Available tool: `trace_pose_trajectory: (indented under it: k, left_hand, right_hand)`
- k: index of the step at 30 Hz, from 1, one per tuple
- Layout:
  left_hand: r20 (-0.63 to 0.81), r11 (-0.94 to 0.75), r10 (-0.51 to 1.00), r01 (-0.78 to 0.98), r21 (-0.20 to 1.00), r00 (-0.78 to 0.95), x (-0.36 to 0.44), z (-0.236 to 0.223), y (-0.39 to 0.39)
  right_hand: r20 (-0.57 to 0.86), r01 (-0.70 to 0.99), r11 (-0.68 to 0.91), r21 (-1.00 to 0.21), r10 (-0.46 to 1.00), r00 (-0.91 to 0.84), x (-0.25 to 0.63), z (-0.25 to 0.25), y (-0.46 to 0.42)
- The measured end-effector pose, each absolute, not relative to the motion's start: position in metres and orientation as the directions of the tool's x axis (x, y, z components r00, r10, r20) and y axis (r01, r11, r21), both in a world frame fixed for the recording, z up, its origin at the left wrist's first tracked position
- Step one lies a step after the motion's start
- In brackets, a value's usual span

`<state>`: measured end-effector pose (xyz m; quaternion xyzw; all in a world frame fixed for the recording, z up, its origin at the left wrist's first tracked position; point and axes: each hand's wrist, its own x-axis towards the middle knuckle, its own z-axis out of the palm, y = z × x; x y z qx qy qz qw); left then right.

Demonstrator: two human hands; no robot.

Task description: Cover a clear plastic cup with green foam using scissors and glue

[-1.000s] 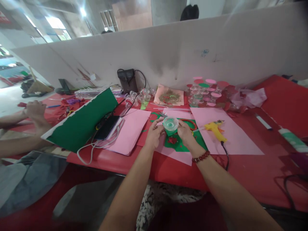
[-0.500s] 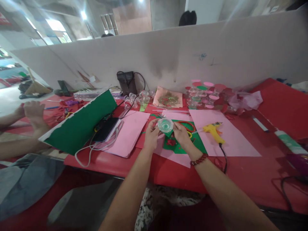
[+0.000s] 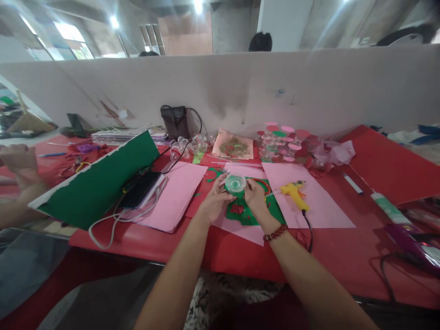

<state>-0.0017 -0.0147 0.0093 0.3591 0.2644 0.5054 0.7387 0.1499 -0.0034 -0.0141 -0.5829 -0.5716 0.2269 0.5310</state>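
A small clear plastic cup (image 3: 235,183) with a round rim is held between my two hands, above the green paper (image 3: 253,215). From the left, my left hand (image 3: 216,201) cradles it with curled fingers. My right hand (image 3: 255,195) pinches at the opposite side of the cup, with a beaded bracelet on the wrist. Red-handled scissors (image 3: 264,185) lie partly hidden behind the right hand. Scraps of red paper (image 3: 237,209) rest on the green sheet below. A yellow glue gun (image 3: 296,195) lies on pink paper to the right.
Stacked clear cups with pink and green discs (image 3: 280,142) stand at the back. A phone (image 3: 140,190) with a white cable lies by a leaning green board (image 3: 99,183). A black bag (image 3: 174,121) is against the partition (image 3: 137,91). A co-worker's hand (image 3: 19,158) is far left.
The view has shifted, so the table sits slightly further left. My hands still hold the cup; my left fingers have spread a little and moved lower around it.
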Motion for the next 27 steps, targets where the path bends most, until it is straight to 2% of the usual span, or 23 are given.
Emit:
trace_pose_trajectory:
  k: [5,10,19,24,27]
  left_hand:
    - [-0.012,0.270,0.927,-0.644,0.716,0.375,-0.008,0.014,-0.018]
    - [-0.092,0.272,0.947,-0.618,0.738,0.308,-0.004,0.015,-0.017]
    - [-0.155,0.261,0.964,-0.647,0.717,0.217,-0.005,0.016,-0.014]
    - [-0.131,0.225,0.973,-0.655,0.721,0.190,-0.005,0.010,-0.012]
    - [-0.108,0.212,0.974,-0.645,0.734,0.197,-0.005,0.010,-0.013]
  right_hand:
    - [0.336,0.486,0.196,-0.852,0.916,0.220,0.147,-0.010,-0.010]
    - [0.342,0.516,0.206,-0.831,0.922,0.183,0.142,-0.007,-0.015]
    - [0.263,0.362,0.170,-0.916,0.938,0.225,0.142,-0.004,-0.013]
    - [0.223,0.212,0.181,-0.960,0.955,0.195,0.141,-0.009,-0.010]
    - [0.227,0.184,0.198,-0.963,0.961,0.159,0.140,-0.013,-0.007]
